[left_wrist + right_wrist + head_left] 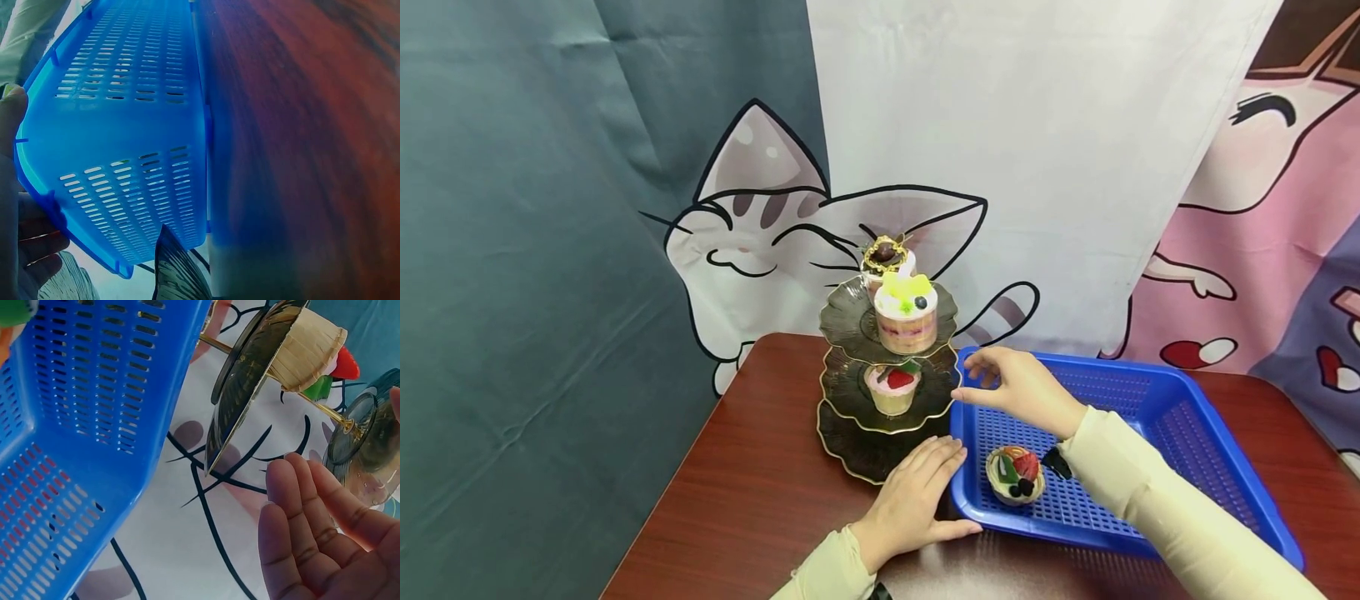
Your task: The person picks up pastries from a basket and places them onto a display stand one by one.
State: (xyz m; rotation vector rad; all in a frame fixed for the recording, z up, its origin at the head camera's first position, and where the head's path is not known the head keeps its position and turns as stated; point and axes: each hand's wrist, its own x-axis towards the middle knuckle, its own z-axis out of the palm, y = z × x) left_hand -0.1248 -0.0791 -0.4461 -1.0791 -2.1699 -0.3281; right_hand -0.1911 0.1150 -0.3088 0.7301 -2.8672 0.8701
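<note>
My right hand [1018, 387] hovers over the back left of a blue plastic basket [1217, 433], fingers loosely bent and holding nothing. In the right wrist view its fingers [325, 519] point toward the tiered stand. My left hand [913, 500] rests at the basket's near left corner, fingers stretched out against the rim. A dark, gold-edged three-tier stand [850, 446] is just left of the basket. On its top tier are a layered cake cup with yellow topping [906, 321] and a chocolate-topped cup [887, 254] behind it. A strawberry-topped dessert cup [893, 390] sits on the middle tier. A fruit tart [1015, 475] lies inside the basket.
The basket and stand share a reddish-brown wooden table [737, 467]. A cloth backdrop with cartoon cats [760, 242] hangs right behind the table. A small black object [1057, 463] shows beside the tart, partly behind the right sleeve.
</note>
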